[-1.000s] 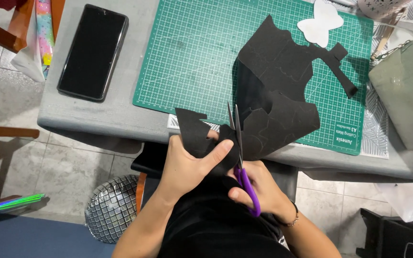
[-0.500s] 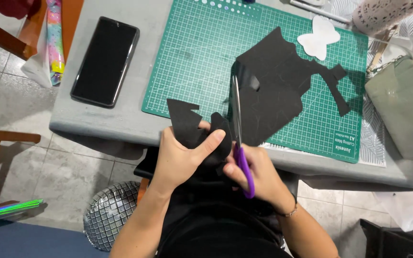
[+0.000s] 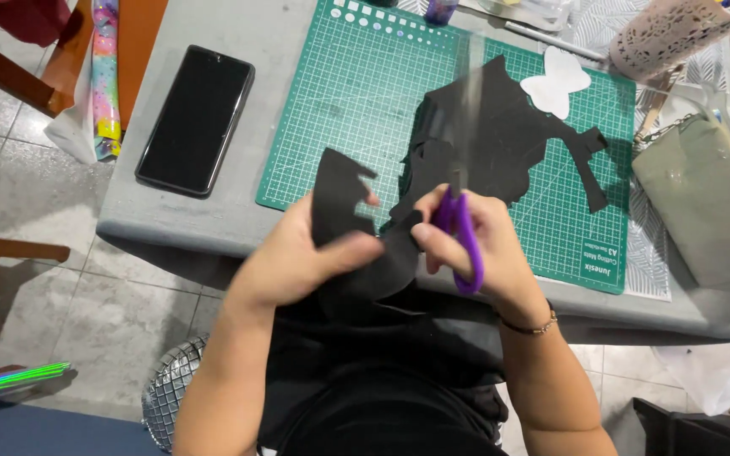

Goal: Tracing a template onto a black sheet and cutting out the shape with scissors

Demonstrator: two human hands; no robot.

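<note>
My left hand (image 3: 302,253) pinches a piece of black paper (image 3: 344,207) at the table's near edge, thumb on top. My right hand (image 3: 487,245) grips purple-handled scissors (image 3: 460,228), whose blades point away from me and are blurred with motion. The blades cut into the larger black sheet (image 3: 500,139), which lies on the green cutting mat (image 3: 365,101). A white butterfly-shaped cutout (image 3: 556,82) rests on the mat beyond the black sheet.
A black phone (image 3: 196,118) lies face up on the grey table (image 3: 128,224) to the left. A pink perforated cup (image 3: 673,34) and a grey-green pouch (image 3: 703,203) are at the right. A colourful paper roll (image 3: 105,76) hangs at the far left.
The view has shifted so that the table sits lower in frame. Both hands have risen over the table edge, and the scissors have swung upright and advanced into the black sheet.
</note>
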